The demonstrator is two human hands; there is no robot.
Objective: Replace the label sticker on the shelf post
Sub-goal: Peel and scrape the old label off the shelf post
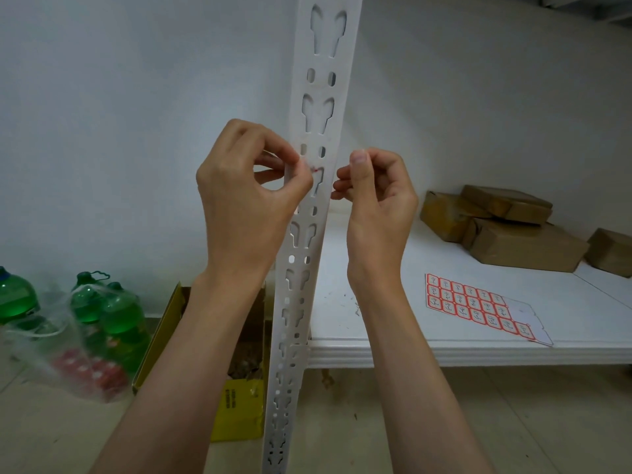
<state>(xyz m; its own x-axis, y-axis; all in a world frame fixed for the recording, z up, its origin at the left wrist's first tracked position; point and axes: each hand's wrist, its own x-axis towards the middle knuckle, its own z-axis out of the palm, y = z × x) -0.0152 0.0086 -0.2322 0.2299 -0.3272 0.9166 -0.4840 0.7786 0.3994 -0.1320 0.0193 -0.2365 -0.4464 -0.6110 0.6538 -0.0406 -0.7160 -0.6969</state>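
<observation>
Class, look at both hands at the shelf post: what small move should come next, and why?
Probably keep peeling: the left hand pinches at a small red sticker remnant on the shelf post, so the old label seems not fully off. The right hand waits beside; the sticker sheet lies on the shelf.

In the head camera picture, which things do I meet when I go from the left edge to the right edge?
Green bottles in a clear bag → yellow cardboard box → left hand → white slotted shelf post → right hand → sheet of red label stickers → brown wrapped parcels.
</observation>
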